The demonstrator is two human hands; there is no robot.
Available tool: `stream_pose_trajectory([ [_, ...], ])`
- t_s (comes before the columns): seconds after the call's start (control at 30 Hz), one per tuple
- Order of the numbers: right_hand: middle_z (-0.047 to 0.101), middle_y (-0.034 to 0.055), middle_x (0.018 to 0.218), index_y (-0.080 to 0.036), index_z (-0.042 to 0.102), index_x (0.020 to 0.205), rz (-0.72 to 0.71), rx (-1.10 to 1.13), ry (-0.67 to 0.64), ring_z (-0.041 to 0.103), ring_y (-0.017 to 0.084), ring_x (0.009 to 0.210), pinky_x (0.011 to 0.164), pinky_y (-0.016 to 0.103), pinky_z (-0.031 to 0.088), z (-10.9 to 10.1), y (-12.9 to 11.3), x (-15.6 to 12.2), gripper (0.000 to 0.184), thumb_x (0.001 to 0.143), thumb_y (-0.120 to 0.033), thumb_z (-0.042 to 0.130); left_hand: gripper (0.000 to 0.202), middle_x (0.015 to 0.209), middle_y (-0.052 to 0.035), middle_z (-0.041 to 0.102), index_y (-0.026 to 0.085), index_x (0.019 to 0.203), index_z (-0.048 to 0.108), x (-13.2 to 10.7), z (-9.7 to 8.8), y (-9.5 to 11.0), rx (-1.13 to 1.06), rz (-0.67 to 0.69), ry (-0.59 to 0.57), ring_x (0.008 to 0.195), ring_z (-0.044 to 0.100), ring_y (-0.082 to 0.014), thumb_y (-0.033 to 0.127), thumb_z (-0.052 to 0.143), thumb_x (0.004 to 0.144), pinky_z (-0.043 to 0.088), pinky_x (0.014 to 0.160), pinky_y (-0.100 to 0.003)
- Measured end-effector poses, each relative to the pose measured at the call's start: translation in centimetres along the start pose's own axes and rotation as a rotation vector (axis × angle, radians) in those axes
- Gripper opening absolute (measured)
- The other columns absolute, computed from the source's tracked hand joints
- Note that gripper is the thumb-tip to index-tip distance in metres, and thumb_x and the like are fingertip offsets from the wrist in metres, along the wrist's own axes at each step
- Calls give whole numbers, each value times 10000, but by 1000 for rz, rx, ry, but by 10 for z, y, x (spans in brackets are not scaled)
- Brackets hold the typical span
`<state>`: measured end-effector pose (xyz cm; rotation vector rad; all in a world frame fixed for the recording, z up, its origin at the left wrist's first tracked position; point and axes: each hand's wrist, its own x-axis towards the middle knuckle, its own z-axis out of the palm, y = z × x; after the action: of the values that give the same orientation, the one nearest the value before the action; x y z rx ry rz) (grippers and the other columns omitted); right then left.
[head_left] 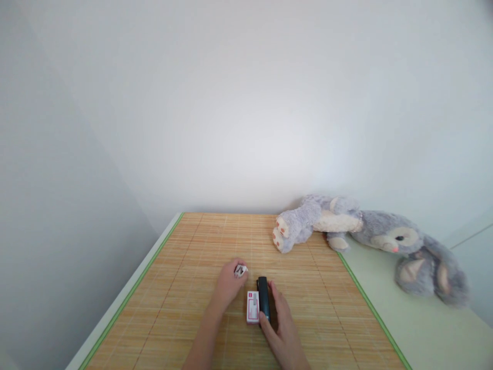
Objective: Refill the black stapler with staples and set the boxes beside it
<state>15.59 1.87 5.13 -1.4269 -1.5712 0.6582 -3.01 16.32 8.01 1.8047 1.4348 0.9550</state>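
A black stapler (264,295) lies lengthwise on the bamboo mat, pointing away from me. My right hand (283,324) grips it, thumb over the near left end and fingers along its right side. Touching or almost touching the stapler's left side is a small white and red box (252,308) with printing on it, perhaps a staple box. Up and to the left, my left hand (229,285) is closed around a small white object with dark markings (241,271); the fingers hide part of it and its kind is unclear.
The bamboo mat (200,241) with green edging covers much of the pale table (431,324). A grey plush rabbit (339,221) lies along the back right, its feet on the mat and its head beyond the mat's edge. A white wall (239,103) stands behind.
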Motion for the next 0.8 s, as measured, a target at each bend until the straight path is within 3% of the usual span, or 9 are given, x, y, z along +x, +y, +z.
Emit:
stream_pose_trajectory([
  [0.1, 350, 104, 1661, -282, 215, 1642, -28, -81, -17, 316, 322, 1535, 1264, 569, 272, 1, 1, 1, 740, 1006, -423, 566, 261, 1030, -56, 706, 227, 962, 758, 0, 4, 3, 15, -10, 12, 1033, 643, -236, 442, 677, 839, 477, 983, -386],
  [0.2, 316, 112, 1677, -276, 131, 1660, -48, -170, -45, 291, 346, 1543, 1269, 604, 228, 4, 4, -3, 886, 952, -433, 641, 394, 1136, -98, 691, 206, 1110, 748, -3, 1, -4, 12, -61, 56, 1043, 654, -240, 492, 537, 941, 483, 984, -415],
  [0.3, 300, 114, 1683, -281, 47, 1667, -70, -250, -92, 285, 363, 1544, 1275, 638, 175, 9, 7, -8, 1053, 879, -423, 732, 398, 1055, -99, 728, 187, 1078, 755, -10, 0, -11, -11, -103, 45, 960, 684, -237, 489, 535, 940, 514, 928, -406],
  [0.47, 337, 108, 1666, -296, 12, 1669, -50, -314, -90, 322, 339, 1533, 1261, 625, 245, 12, 6, -7, 924, 976, -400, 614, 388, 1002, -92, 767, 186, 996, 765, -21, 19, -5, -64, -133, 26, 941, 709, -238, 506, 556, 929, 533, 907, -383],
  [0.63, 304, 107, 1680, -300, -26, 1666, -60, -312, -123, 306, 341, 1538, 1265, 626, 237, 12, 7, -4, 958, 963, -340, 623, 418, 1040, -117, 767, 185, 1015, 765, -30, 28, 8, -80, -167, 58, 985, 711, -269, 523, 528, 945, 528, 953, -422],
  [0.73, 249, 116, 1697, -297, -139, 1647, -38, -310, -97, 250, 357, 1553, 1262, 663, 198, 15, 14, -9, 1051, 939, -314, 638, 481, 1229, -145, 728, 184, 1167, 718, -45, 26, 12, -97, -198, 95, 1182, 661, -290, 532, 434, 995, 468, 1093, -471],
  [0.8, 220, 114, 1704, -310, -202, 1627, -21, -312, -64, 231, 372, 1554, 1252, 697, 172, 17, 20, -13, 1098, 924, -291, 641, 529, 1446, -155, 614, 182, 1359, 606, -60, 31, 14, -115, -229, 116, 1373, 549, -281, 513, 367, 1022, 386, 1196, -488],
])
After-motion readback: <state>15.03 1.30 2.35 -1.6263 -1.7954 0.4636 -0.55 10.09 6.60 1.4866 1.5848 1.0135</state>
